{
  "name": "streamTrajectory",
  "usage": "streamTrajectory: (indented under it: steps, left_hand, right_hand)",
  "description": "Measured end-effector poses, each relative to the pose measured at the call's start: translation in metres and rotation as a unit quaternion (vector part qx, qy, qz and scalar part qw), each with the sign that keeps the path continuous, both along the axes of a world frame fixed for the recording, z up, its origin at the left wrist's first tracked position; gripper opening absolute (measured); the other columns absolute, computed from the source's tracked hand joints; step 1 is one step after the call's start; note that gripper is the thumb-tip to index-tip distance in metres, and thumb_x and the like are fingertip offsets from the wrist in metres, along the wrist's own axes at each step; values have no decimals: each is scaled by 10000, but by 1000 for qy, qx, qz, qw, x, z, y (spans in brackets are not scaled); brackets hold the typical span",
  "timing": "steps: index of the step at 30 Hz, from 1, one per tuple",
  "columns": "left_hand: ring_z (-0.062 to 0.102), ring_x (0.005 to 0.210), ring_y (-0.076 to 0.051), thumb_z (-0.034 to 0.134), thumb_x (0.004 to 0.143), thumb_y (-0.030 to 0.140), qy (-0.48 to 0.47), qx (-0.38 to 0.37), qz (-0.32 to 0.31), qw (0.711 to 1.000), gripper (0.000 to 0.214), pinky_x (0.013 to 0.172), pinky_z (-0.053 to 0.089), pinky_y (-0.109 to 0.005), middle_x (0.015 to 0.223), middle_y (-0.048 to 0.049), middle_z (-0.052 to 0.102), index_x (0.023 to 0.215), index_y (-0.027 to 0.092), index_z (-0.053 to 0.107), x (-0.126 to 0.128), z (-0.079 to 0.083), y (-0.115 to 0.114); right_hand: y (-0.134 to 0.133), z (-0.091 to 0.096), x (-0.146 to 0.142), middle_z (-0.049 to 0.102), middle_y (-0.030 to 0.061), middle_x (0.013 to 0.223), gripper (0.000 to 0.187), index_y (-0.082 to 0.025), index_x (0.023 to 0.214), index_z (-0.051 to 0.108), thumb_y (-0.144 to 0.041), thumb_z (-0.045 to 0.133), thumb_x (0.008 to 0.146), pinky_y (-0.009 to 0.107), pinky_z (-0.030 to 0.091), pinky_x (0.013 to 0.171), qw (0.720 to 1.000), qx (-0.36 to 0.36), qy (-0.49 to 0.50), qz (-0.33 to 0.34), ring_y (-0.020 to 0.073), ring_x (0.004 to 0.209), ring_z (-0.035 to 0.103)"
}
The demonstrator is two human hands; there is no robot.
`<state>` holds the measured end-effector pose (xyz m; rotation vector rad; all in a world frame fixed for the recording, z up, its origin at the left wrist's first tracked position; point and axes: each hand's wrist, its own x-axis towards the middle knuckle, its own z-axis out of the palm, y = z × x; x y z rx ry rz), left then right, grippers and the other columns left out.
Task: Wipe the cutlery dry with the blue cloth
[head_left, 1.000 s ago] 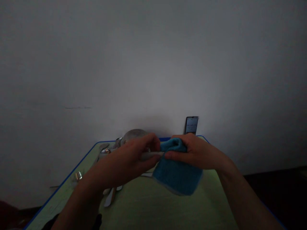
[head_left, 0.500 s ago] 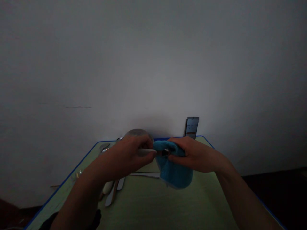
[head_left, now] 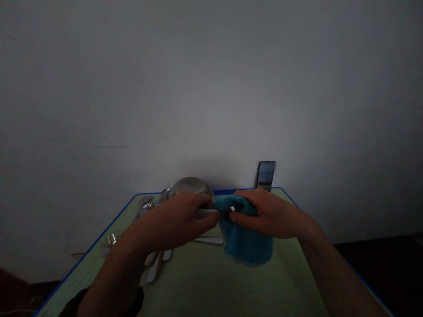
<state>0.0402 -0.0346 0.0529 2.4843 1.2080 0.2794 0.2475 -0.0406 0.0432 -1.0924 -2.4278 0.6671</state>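
Observation:
My left hand (head_left: 185, 220) is closed around the pale handle of a slim utensil (head_left: 207, 211); its kind is hidden by my fingers and the cloth. My right hand (head_left: 264, 211) grips a blue cloth (head_left: 249, 244), which is folded about the utensil's other end. A bit of shiny metal shows between my right thumb and the cloth's fold. Most of the cloth hangs below my right hand, above the table. The two hands are close together, with the utensil pointing from left to right.
Behind my left hand stands a round metal bowl or pan (head_left: 190, 185). Several utensils (head_left: 153, 270) lie left, partly under my forearm, and one flat handle (head_left: 209, 240) lies mid-table. A small glassy object (head_left: 111, 239) sits near the left edge. A phone (head_left: 265, 176) leans on the wall.
The cloth and my right thumb have shifted slightly right and down along the utensil. My left hand stays closed on the handle, moved a little right. The view has shifted slightly.

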Motion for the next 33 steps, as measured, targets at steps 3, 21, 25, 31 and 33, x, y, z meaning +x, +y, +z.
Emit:
streamTrajectory:
  steps: [3, 21, 25, 31, 33]
  left_hand:
    - [563, 653, -150, 391, 828, 398, 11, 5, 1, 1000, 299, 589, 361, -241, 752, -2, 627, 908, 222, 618, 0, -3, 1]
    - [555, 604, -161, 333, 825, 512, 62, -8, 34, 997, 443, 555, 352, -261, 692, -38, 602, 782, 176, 619, -5, -16, 2]
    - [551, 611, -168, 329, 825, 526, 76, 9, 42, 996, 444, 558, 353, -268, 714, -43, 609, 802, 191, 618, -6, -15, 1]
    - [542, 608, -150, 324, 852, 460, 54, 27, -1, 998, 417, 565, 352, -254, 688, -37, 600, 753, 182, 618, 0, -11, -1]
    - [540, 602, -151, 338, 846, 458, 57, 30, 4, 998, 410, 556, 351, -254, 681, -38, 600, 743, 179, 620, 0, -12, 1]
  right_hand:
    - [2, -2, -2, 588, 1, 752, 259, -176, 866, 573, -344, 376, 873, 235, 382, 603, 999, 8, 31, 1, 108, 665, 512]
    - [15, -23, -6, 490, 58, 776, 419, -173, 737, 529, -454, 253, 882, 308, 332, 667, 958, 134, -41, -249, 164, 718, 495]
    - [18, -24, -2, 504, 52, 716, 426, -178, 690, 492, -486, 259, 869, 300, 320, 620, 956, 115, -25, -267, 160, 664, 486]
    - [8, -18, -10, 530, 13, 649, 501, -178, 670, 483, -537, 193, 867, 270, 351, 590, 993, -8, 45, -109, 121, 598, 478]
    - [7, -16, -11, 549, 10, 667, 503, -180, 684, 504, -538, 202, 866, 274, 372, 630, 995, -31, 52, -79, 123, 631, 499]
